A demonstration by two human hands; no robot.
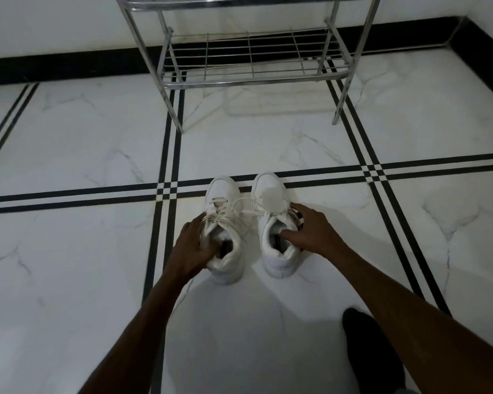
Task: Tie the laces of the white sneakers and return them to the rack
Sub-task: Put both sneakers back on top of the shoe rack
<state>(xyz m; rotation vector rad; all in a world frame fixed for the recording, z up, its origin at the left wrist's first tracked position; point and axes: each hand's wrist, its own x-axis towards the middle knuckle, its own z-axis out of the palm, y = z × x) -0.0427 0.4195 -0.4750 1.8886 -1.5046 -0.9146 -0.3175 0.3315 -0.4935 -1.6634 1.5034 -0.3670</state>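
Note:
Two white sneakers stand side by side on the marble floor, toes pointing away from me. My left hand [195,245] grips the left sneaker [224,200] at its collar, with the thumb inside the opening. My right hand [310,228] grips the right sneaker [271,194] the same way, thumb in the opening and fingers along its outer side. White laces [246,207] lie loose across the gap between the two shoes. The metal shoe rack [256,76] stands farther ahead against the wall, and its lower wire shelf holds nothing.
The floor is white marble tile with black double stripes [165,155] crossing it. A black skirting band [69,66] runs along the white wall. A dark shape [367,351], probably my foot, sits at the lower right.

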